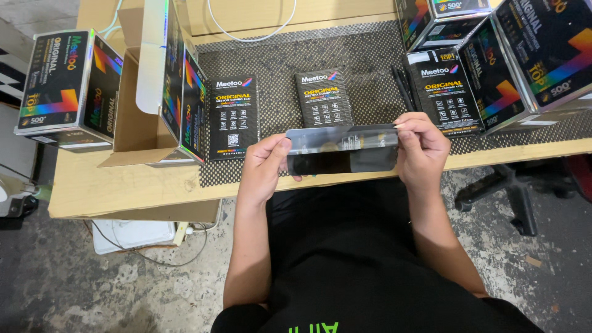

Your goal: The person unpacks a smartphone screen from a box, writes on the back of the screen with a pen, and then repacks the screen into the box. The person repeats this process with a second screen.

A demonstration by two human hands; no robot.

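I hold a flat black rectangular pack (342,150) with a glossy sleeve crosswise over the front edge of the wooden table (123,185). My left hand (264,168) grips its left end with the thumb on top. At the other end, my right hand (420,147) pinches the upper corner, fingers curled over the edge. Two similar slim black packs (233,125) (324,97) lie flat on the black mesh mat (370,55) just beyond my hands. A third one (445,91) lies to the right.
An open cardboard carton (157,86) with a raised flap stands at the left of the mat. A closed printed box (65,86) sits at the table's left end; more such boxes (524,55) are stacked at the right. A white cable (246,28) loops at the back. A chair base (512,191) stands on the floor.
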